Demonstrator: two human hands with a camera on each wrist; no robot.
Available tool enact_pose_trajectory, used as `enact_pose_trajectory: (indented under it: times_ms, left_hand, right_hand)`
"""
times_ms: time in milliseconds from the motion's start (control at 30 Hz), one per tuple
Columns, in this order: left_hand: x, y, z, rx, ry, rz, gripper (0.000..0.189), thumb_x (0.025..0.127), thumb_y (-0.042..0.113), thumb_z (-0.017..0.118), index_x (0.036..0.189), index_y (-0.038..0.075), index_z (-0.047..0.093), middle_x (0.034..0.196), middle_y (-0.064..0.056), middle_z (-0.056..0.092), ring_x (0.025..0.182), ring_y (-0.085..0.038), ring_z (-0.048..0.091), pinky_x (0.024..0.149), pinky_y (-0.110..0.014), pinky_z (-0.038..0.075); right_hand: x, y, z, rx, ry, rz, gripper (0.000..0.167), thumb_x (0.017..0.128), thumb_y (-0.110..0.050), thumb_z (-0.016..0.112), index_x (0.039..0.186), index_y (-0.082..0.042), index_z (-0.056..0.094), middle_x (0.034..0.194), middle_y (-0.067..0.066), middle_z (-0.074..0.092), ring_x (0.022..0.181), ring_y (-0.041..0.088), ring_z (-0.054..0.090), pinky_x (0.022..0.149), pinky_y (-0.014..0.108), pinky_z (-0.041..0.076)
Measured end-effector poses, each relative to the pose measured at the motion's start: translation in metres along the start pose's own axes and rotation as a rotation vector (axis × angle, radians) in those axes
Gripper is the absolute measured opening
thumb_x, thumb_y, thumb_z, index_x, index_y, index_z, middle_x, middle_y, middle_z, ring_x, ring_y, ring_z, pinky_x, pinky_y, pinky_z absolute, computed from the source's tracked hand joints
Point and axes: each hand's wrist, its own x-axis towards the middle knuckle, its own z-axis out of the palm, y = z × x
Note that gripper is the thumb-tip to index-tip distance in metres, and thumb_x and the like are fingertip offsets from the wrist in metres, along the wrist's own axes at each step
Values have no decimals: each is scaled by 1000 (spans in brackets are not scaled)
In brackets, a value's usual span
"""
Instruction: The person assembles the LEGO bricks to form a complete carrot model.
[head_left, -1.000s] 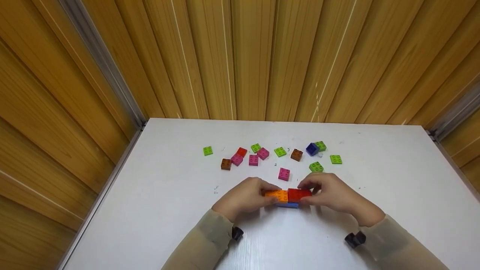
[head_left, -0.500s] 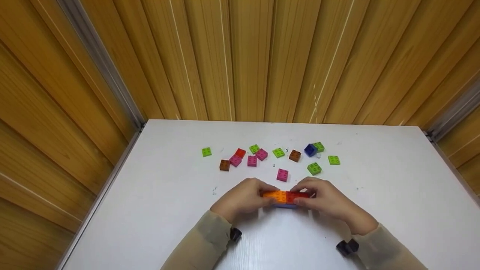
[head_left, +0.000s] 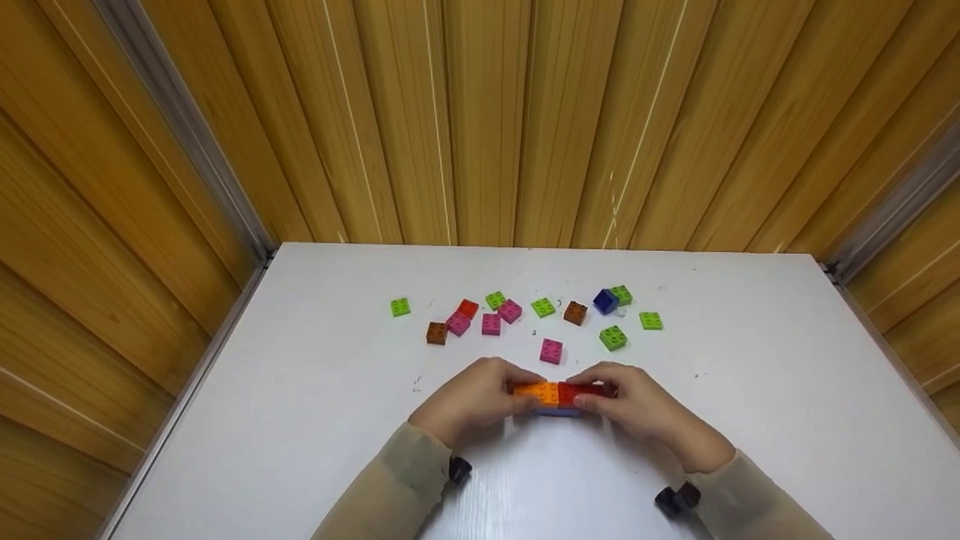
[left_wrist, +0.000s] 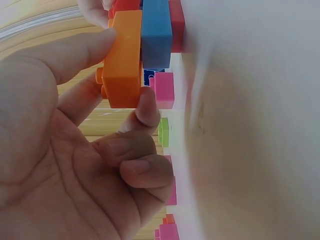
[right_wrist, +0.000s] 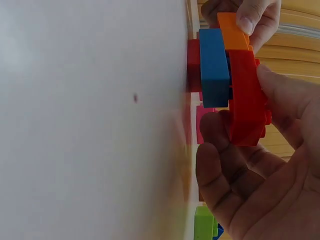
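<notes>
My left hand (head_left: 469, 397) pinches an orange toy brick (left_wrist: 122, 60) between thumb and fingers. My right hand (head_left: 637, 401) holds a red brick (right_wrist: 247, 100) by its long sides, end to end with the orange one. Both sit across the top of a blue brick (right_wrist: 215, 70), overhanging it at either side. In the right wrist view the red brick leans slightly, with a narrow gap between it and the blue one. Beneath the blue brick is another red brick (right_wrist: 193, 65), low at the table surface. In the head view, fingers cover parts of the upper bricks.
Loose bricks lie beyond the hands on the white table (head_left: 300, 420): several green, several pink, brown ones, a red one (head_left: 468, 308) and a tipped dark blue one (head_left: 606, 301). The nearest is a pink brick (head_left: 551, 351). Wood-patterned panels (head_left: 487, 120) stand behind.
The upper red brick has tipped from showing a smooth face to lying studs up beside the orange one. My right hand has shifted inward over it. The head view has swung slightly right.
</notes>
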Motion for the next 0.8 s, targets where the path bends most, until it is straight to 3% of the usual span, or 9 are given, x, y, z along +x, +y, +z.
enact_pose_trajectory:
  times_ms: [400,800]
  left_hand:
    - [1,-1,2,-20,-15,-30,32,103,38,83,135,37,84,133,12,82,123,-18,67,128,-53,50]
    - [1,-2,2,-12,10,-17,32,104,37,82,136,36,84,134,11,82,123,-17,68,126,-51,52]
  right_hand:
    - [-1,-1,6,27,-29,76,30,108,-35,78,136,-25,80,139,1,79,123,23,65,118,55,51]
    - [1,-1,9,68,-15,72,30,109,-34,77,136,-23,80,140,3,79,128,25,65,121,57,48]
